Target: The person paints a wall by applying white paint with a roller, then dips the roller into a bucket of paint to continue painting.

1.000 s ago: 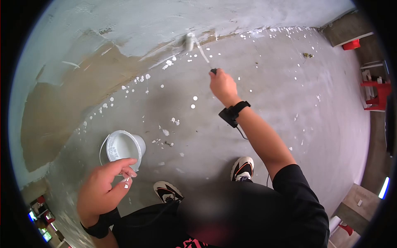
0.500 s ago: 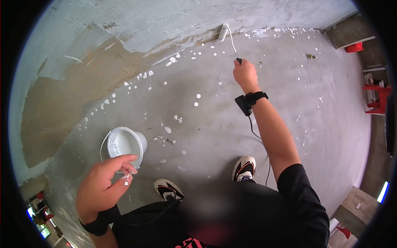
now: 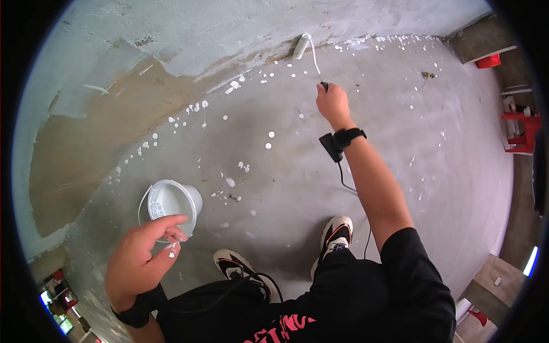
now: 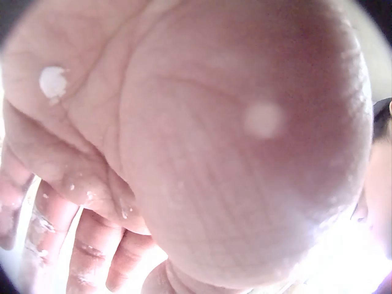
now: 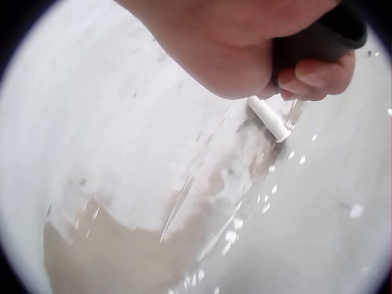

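My right hand [image 3: 333, 106] grips the dark handle [image 5: 324, 46] of a paint roller, fingers curled around it. The white roller head [image 3: 301, 47] lies against the foot of the wall [image 3: 229, 28], where wall and floor meet, as the right wrist view also shows. My left hand [image 3: 143, 254] is held over the near edge of a white bucket [image 3: 197, 200], fingers loosely bent around nothing. White paint specks mark its palm [image 4: 92, 122] and fingers. The bucket stands on the floor with pale paint inside, partly hidden by that hand.
A bare brown patch [image 3: 86, 154] runs along the lower wall. White paint drips [image 3: 230, 86] dot the grey floor [image 3: 377, 143]. My shoes [image 3: 337, 231] stand right of the bucket. A black cable [image 3: 345, 180] hangs from my right wrist. Red stools [image 3: 523, 131] stand far right.
The roller first travelled right along the foot of the wall with my right hand, then slightly back left. My left hand and the bucket have stayed nearly in place.
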A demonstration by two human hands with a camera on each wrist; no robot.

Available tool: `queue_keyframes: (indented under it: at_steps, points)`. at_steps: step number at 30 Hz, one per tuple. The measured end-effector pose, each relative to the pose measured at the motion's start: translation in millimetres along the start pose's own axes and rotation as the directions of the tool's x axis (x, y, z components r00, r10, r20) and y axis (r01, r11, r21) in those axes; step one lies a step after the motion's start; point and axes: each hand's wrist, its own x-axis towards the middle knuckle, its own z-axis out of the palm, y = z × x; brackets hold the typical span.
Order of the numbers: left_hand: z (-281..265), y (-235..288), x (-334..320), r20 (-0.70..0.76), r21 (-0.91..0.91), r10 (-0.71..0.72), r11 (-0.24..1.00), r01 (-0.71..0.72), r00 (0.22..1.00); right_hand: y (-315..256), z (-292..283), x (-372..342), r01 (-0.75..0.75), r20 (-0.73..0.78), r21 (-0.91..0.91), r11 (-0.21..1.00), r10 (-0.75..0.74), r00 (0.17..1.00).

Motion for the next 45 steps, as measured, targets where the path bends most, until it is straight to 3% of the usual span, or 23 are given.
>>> queue_keyframes:
  at_steps: [3,5,6,8,9,12,19,26,32,37,45]
  points:
    - [3,-4,-2,-0.043,-0.034,-0.012,0.999,0.011,0.999,-1,-3,-11,0.016,0.061,-0.076,0.997,-0.011,0.998]
    - [4,-1,-3,-0.042,-0.051,-0.01,0.999,0.008,0.999,-5,-13,-13,-0.184,0.319,0.215,0.959,0.109,0.942]
    - [3,1,-3,-0.042,-0.063,-0.002,0.998,0.0,0.999,-1,-15,-11,-0.177,0.323,0.212,0.961,0.102,0.941]
    - [-1,3,-5,-0.035,-0.06,-0.002,0.998,0.0,0.999,10,-19,-3,-0.388,0.478,0.473,0.791,0.14,0.867]
    - [-2,4,-5,-0.021,-0.049,0.0,0.999,-0.001,1.0,10,-24,0,-0.382,0.477,0.473,0.794,0.134,0.869]
    - [1,2,-8,-0.063,-0.035,-0.019,0.999,0.017,0.998,12,-30,13,-0.519,0.602,0.422,0.744,0.198,0.773]
    - [-2,1,-9,-0.02,0.006,0.017,1.0,-0.017,1.0,19,-32,29,-0.567,0.671,0.436,0.699,0.167,0.722]
    - [-1,-4,-8,-0.04,-0.021,0.029,0.999,-0.03,0.999,18,-38,26,-0.513,0.653,0.463,0.723,0.113,0.748]
    - [-3,0,-1,-0.012,-0.018,0.031,0.999,-0.032,0.999,25,-22,31,-0.573,0.645,0.404,0.713,0.223,0.731]
    - [0,-3,-2,-0.022,-0.017,0.038,0.999,-0.038,0.999,20,-35,25,-0.538,0.654,0.514,0.668,0.101,0.75]
    - [1,3,3,-0.02,-0.001,0.032,0.999,-0.032,0.999,28,-23,32,-0.609,0.683,0.424,0.67,0.204,0.701]
